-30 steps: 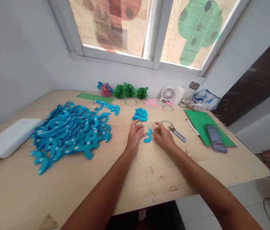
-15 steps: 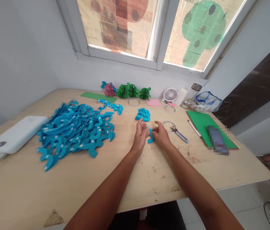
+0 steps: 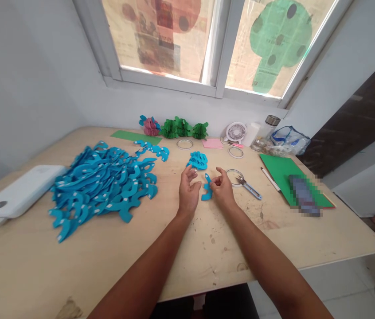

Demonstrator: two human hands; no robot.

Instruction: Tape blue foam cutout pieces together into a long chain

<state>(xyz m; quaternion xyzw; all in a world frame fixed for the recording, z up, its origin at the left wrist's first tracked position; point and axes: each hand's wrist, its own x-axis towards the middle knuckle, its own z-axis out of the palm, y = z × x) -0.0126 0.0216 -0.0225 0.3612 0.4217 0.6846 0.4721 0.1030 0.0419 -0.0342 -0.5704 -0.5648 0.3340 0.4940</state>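
A curved blue paper piece (image 3: 207, 191) with a small white patch at its top is pinched at its right edge by my right hand (image 3: 221, 188). To the left of that piece, my left hand (image 3: 189, 190) has its fingers apart, touching nothing I can see. Just beyond both hands lies a small stack of blue pieces (image 3: 198, 160). A large heap of the same blue pieces (image 3: 104, 181), many with white patches, spreads over the left of the table, with a few more at its upper right edge.
On the right are scissors (image 3: 250, 188), a tape roll (image 3: 235, 177), a white pen (image 3: 270, 179) and green sheets (image 3: 282, 175). Along the wall stand green paper shapes (image 3: 182, 127), a fan (image 3: 236, 132) and a bottle (image 3: 267, 129). A white power bank (image 3: 24, 188) lies far left.
My left hand has moved left, away from the blue piece, and its fingers have spread. The piece stays in my right hand and more of it shows.
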